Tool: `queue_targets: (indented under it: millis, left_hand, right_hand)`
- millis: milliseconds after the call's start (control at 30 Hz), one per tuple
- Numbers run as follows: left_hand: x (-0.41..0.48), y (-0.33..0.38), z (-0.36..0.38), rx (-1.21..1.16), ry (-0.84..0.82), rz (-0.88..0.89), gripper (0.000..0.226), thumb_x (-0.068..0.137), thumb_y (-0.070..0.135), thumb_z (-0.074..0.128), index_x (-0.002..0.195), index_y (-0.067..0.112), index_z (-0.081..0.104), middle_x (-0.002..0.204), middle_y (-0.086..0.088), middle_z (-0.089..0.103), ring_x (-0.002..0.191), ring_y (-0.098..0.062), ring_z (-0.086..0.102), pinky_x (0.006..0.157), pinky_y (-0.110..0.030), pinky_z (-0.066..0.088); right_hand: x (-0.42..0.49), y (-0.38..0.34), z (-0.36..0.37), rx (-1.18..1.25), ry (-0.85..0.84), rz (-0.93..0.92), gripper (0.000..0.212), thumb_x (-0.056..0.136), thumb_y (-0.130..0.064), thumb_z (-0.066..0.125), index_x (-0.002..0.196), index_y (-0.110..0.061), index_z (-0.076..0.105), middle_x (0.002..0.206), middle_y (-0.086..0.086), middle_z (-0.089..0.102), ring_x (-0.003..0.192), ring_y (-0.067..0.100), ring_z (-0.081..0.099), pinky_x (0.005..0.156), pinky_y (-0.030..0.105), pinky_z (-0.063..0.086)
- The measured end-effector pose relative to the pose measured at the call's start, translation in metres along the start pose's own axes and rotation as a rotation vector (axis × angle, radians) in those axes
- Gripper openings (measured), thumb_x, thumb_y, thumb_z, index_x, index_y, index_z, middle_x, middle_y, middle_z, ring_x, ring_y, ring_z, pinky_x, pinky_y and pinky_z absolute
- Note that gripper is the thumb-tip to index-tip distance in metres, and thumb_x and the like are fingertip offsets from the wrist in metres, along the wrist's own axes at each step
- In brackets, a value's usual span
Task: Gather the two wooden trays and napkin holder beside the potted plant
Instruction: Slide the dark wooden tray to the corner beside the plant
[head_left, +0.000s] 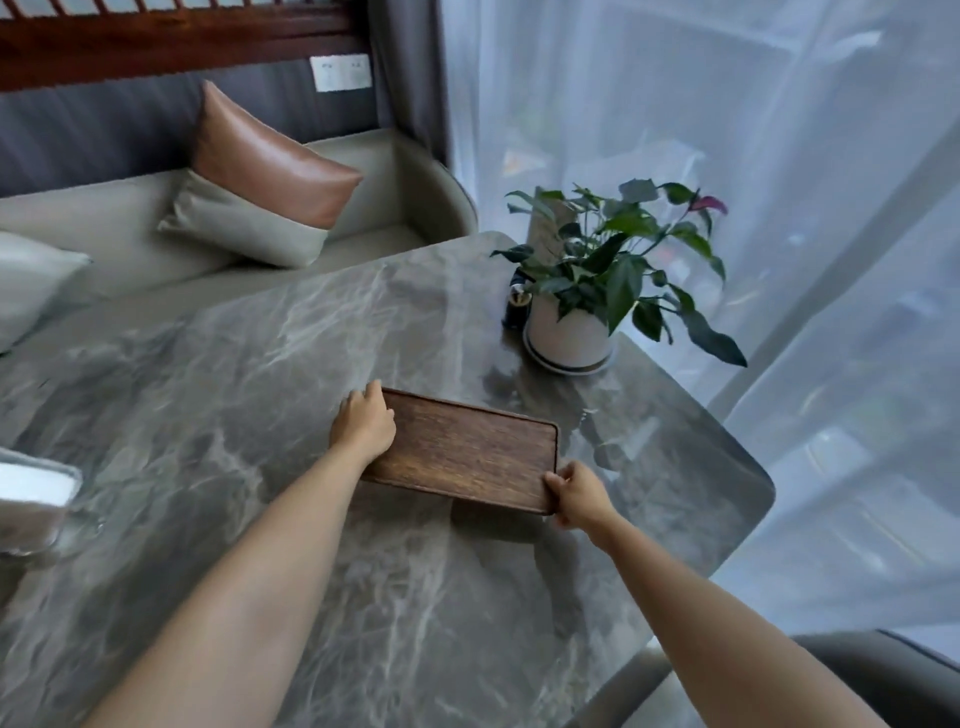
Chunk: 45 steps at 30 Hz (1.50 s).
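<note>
A dark wooden tray lies near the right end of the grey marble table, a little in front of the potted plant in its white pot. My left hand grips the tray's left short edge. My right hand holds its near right corner. The tray casts a shadow under its near edge, so it seems slightly lifted. At the left edge of the view sits a blurred holder with white napkins. I see only one tray.
A small dark container stands just left of the pot. Behind the table is a bench sofa with a brown and grey cushion. White sheer curtains hang to the right. A chair back shows at the bottom right.
</note>
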<state>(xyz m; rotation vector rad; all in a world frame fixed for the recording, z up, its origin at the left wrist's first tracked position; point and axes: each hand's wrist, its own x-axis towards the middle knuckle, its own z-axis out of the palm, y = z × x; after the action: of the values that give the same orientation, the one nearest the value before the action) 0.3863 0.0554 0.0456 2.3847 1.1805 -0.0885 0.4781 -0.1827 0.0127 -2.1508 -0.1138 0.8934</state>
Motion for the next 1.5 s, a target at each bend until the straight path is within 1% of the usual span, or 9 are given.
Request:
queue_targets:
  millis: [233,500,667,967,1100,1233,1333,1400,1500]
  left_hand:
    - [0.05,0.043,0.014,-0.092,-0.033,-0.029,0.054,0.089,0.004,0.044,0.143,0.004,0.035,0.144,-0.021,0.044,0.132,-0.039,0.041,0.11,-0.042,0.036]
    - [0.109,0.093,0.037,-0.086,-0.108,0.016,0.056,0.089,0.007,0.041,0.144,0.008,0.034,0.146,-0.02,0.043,0.134,-0.038,0.039,0.112,-0.038,0.034]
    - [0.14,0.109,0.052,-0.048,-0.164,0.047,0.054,0.087,0.006,0.043,0.141,0.004,0.038,0.144,-0.022,0.044,0.134,-0.038,0.039,0.112,-0.039,0.034]
    - [0.176,0.133,0.073,-0.036,-0.201,0.104,0.04,0.087,0.009,0.048,0.126,0.0,0.049,0.138,-0.023,0.048,0.131,-0.036,0.041,0.108,-0.04,0.036]
    - [0.183,0.138,0.079,0.019,-0.207,0.107,0.045,0.09,0.009,0.045,0.134,0.003,0.043,0.146,-0.021,0.04,0.136,-0.034,0.035,0.111,-0.039,0.031]
    - [0.189,0.139,0.084,-0.008,-0.233,0.147,0.043,0.088,0.008,0.044,0.13,0.001,0.044,0.145,-0.021,0.04,0.136,-0.034,0.036,0.111,-0.041,0.033]
    - [0.191,0.139,0.084,-0.014,-0.253,0.173,0.047,0.088,0.007,0.042,0.135,0.001,0.04,0.149,-0.02,0.036,0.138,-0.032,0.033,0.114,-0.041,0.029]
    - [0.19,0.138,0.083,-0.007,-0.273,0.192,0.053,0.089,0.008,0.041,0.142,0.003,0.032,0.155,-0.016,0.028,0.144,-0.029,0.026,0.118,-0.041,0.023]
    - [0.185,0.134,0.083,0.045,-0.311,0.217,0.064,0.095,0.012,0.038,0.152,0.009,0.008,0.162,-0.005,0.001,0.15,-0.02,0.0,0.121,-0.042,0.002]
  right_hand:
    - [0.017,0.0,-0.014,0.153,0.014,0.1,0.026,0.098,-0.023,0.039,0.073,-0.016,0.039,0.064,0.008,0.054,0.025,0.009,0.052,0.028,0.021,0.045]
    - [0.053,-0.004,-0.013,0.18,-0.012,0.185,0.015,0.1,-0.022,0.035,0.101,-0.007,0.039,0.057,0.013,0.057,0.038,0.016,0.057,0.034,0.023,0.049]
    - [0.077,-0.008,-0.014,0.169,0.007,0.23,0.02,0.1,-0.023,0.033,0.097,-0.005,0.041,0.055,0.014,0.058,0.045,0.02,0.059,0.036,0.024,0.05]
    - [0.102,-0.021,-0.017,0.251,0.007,0.338,0.045,0.101,-0.023,0.03,0.065,-0.001,0.046,0.054,0.018,0.057,0.048,0.024,0.057,0.05,0.031,0.052]
    - [0.108,-0.026,-0.023,0.228,-0.015,0.378,0.049,0.101,-0.022,0.028,0.062,0.003,0.043,0.034,0.012,0.056,0.032,0.017,0.055,0.04,0.027,0.051]
    - [0.109,-0.031,-0.028,0.228,-0.039,0.402,0.05,0.102,-0.02,0.025,0.058,0.001,0.038,0.054,0.019,0.056,0.036,0.018,0.054,0.042,0.027,0.05]
    - [0.111,-0.031,-0.028,0.255,-0.032,0.422,0.048,0.102,-0.021,0.026,0.064,0.003,0.041,0.037,0.015,0.057,0.025,0.015,0.054,0.033,0.023,0.048]
    - [0.111,-0.031,-0.028,0.255,-0.036,0.428,0.049,0.102,-0.023,0.026,0.064,0.003,0.044,0.032,0.012,0.056,0.023,0.014,0.053,0.032,0.021,0.047]
    - [0.108,-0.033,-0.027,0.225,-0.015,0.42,0.051,0.101,-0.025,0.029,0.063,0.003,0.046,0.053,0.017,0.057,0.026,0.015,0.054,0.033,0.022,0.048]
